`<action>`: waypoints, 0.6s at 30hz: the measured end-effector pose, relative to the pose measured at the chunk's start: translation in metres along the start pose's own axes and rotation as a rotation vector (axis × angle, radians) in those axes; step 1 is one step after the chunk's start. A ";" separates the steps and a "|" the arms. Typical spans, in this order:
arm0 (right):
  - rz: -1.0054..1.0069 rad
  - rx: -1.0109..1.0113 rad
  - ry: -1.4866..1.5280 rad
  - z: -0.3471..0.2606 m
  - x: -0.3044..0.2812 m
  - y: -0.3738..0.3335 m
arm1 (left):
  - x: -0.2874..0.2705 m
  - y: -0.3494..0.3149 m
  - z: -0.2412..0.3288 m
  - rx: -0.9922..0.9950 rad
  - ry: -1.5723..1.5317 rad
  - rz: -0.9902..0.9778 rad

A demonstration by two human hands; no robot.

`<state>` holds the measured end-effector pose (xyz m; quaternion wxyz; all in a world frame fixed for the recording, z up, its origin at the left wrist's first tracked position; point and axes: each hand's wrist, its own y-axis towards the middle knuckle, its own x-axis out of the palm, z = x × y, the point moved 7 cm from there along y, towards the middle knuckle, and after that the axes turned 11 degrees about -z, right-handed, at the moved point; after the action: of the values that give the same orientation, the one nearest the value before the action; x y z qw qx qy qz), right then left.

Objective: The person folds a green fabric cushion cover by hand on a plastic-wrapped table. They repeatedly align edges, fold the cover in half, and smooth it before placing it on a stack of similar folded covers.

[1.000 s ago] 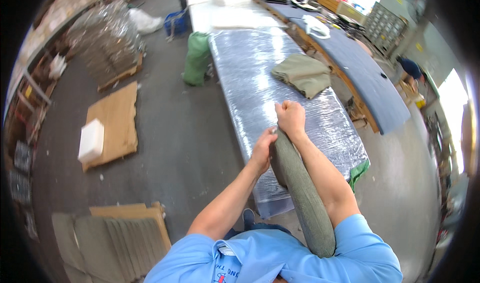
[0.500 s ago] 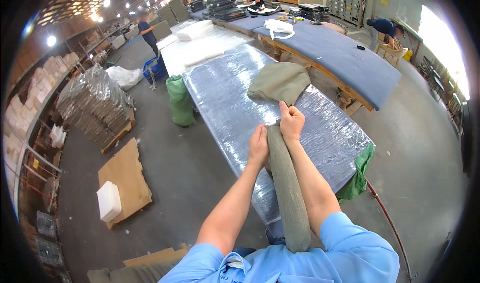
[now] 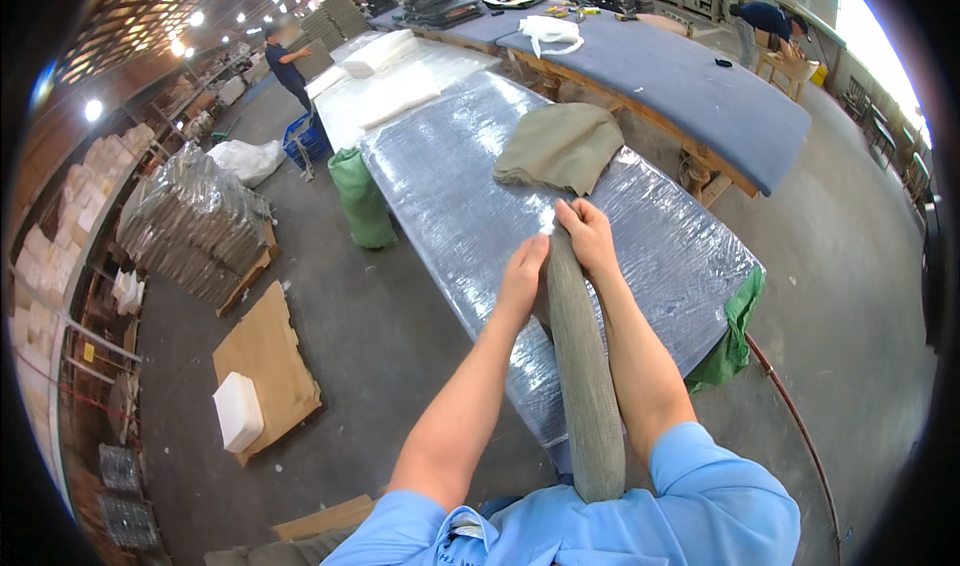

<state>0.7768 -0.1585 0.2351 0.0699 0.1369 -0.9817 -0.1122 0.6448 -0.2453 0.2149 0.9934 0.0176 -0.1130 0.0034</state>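
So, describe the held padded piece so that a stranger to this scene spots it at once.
Find the film-wrapped table. Over it, the left hand and right hand hold the far end of a grey-green padded piece. Unlike the folded olive cloth lying beyond, it looks long and narrow, reaching back to the blue shirt.

Left hand, 1; right hand, 1; both centre.
Grey-green fabric cushion, 1, 5 o'clock.
Olive cloth pile, 1, 1 o'clock; layers uncountable.
Film-covered table, 1, centre.
Upright green sack, 1, 10 o'clock.
Blue basket, 1, 10 o'clock.
White block on cardboard, 1, 8 o'clock.
Film-wrapped stack, 1, 9 o'clock.
Co-workers, at least 3: 11, 12, 2 o'clock.
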 end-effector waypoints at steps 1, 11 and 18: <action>-0.011 0.029 -0.051 -0.006 0.011 0.006 | -0.005 0.003 0.001 -0.032 0.029 -0.039; 0.089 0.114 -0.552 -0.004 -0.004 0.036 | 0.018 0.027 0.000 -0.112 0.194 -0.163; 0.090 0.280 -0.629 0.003 -0.015 0.044 | 0.028 0.035 0.002 -0.110 0.277 -0.113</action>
<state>0.7798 -0.1121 0.2407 -0.2508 0.0604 -0.9661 -0.0097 0.6716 -0.2105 0.2243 0.9976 -0.0312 0.0261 -0.0561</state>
